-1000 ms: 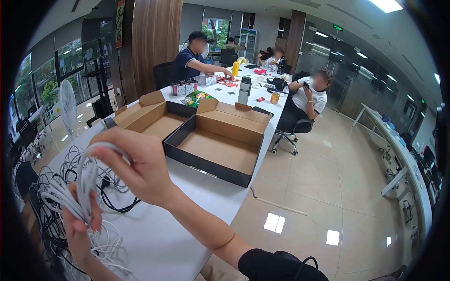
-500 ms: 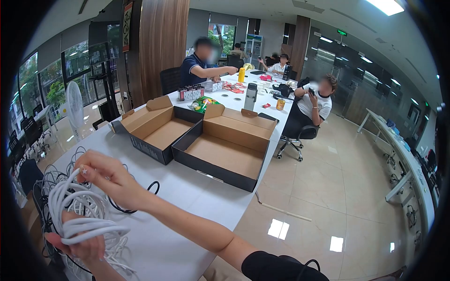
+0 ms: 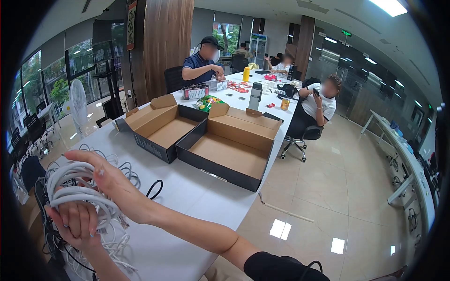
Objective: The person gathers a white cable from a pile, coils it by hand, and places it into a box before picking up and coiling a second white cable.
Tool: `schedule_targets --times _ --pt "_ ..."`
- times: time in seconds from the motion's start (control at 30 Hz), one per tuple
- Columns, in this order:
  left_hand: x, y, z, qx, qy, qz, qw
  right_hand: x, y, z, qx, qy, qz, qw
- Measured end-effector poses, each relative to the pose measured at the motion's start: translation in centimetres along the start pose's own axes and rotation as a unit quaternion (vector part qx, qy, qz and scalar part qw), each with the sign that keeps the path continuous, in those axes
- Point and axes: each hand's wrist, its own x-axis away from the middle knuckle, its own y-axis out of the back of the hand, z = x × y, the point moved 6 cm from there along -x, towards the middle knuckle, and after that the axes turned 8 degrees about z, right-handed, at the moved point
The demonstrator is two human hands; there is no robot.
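Observation:
At the lower left, a thick loop of white network cable (image 3: 77,192) is bunched between my two hands. My left hand (image 3: 77,222) is closed, its fingers wrapped round the lower side of the coil. From the right, my right hand (image 3: 117,187) reaches across the top of the coil, its fingers over the strands and its thumb against their near side. Beneath and behind the hands lies a tangle of grey, white and black cables (image 3: 115,248), which partly hides the table. A clear plug (image 3: 123,221) shows beside the coil.
Two open black cardboard boxes (image 3: 225,159) with brown insides stand on the white table (image 3: 187,201). Beyond them are a grey flask (image 3: 255,96), a drink can (image 3: 285,104) and a green snack bag (image 3: 207,103). Several people sit around the table. A white fan (image 3: 78,105) stands left.
My right hand has moved down and right, from pinching a strand up high to lying over the coil. The loop now sits more compactly around my left hand. The view has shifted slightly.

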Motion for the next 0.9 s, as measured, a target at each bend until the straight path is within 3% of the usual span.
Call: schedule_targets --times 0.1,0.13,0.2,0.23,0.3,0.37,0.5,0.6,0.67,0.7,0.73,0.8,0.9 --pt "0.3 0.1 -0.7 -0.043 -0.033 0.005 0.999 0.1 -0.4 0.8 0.057 0.059 0.006 0.997" --pt "1.5 2.1 -1.7 -0.105 -0.085 -0.103 0.986 0.2 -0.7 1.0 0.084 0.084 -0.006 0.993" --pt "4.8 5.9 -3.3 -0.241 -0.134 -0.343 0.898 0.4 -0.6 1.5 0.143 0.085 -0.038 0.985" --pt "3.4 2.2 -2.0 -0.325 -0.150 -0.418 0.835 0.5 -0.4 1.7 0.169 0.061 -0.056 0.982" --pt "2.8 0.5 -1.2 -0.463 -0.127 -0.397 0.782 0.7 0.5 1.9 0.197 0.055 -0.091 0.975" --pt "5.6 4.4 -2.5 -0.559 -0.045 -0.210 0.801 0.8 1.6 2.2 0.203 0.093 -0.131 0.966" --pt "5.2 5.7 -0.8 -0.336 -0.047 -0.200 0.919 1.4 2.0 3.1 0.231 0.185 -0.182 0.938" --pt "3.2 3.6 1.0 -0.104 0.025 -0.149 0.983 1.7 2.1 3.6 0.277 0.244 -0.201 0.907" --pt "2.7 2.7 0.5 -0.375 -0.056 -0.336 0.862 2.1 1.6 4.6 0.341 0.258 -0.182 0.886" --pt "3.0 2.0 0.1 -0.492 -0.074 -0.433 0.752 2.2 1.4 5.0 0.371 0.267 -0.172 0.873" --pt "2.7 0.9 -0.2 -0.517 -0.096 -0.433 0.732 2.3 1.2 5.0 0.416 0.279 -0.152 0.852" --pt "2.7 -0.2 -0.4 -0.518 -0.113 -0.393 0.751 2.3 0.5 4.7 0.497 0.303 -0.116 0.805" --pt "2.7 -0.8 -0.5 -0.516 -0.120 -0.363 0.767 2.3 -0.9 3.5 0.532 0.315 -0.051 0.785"
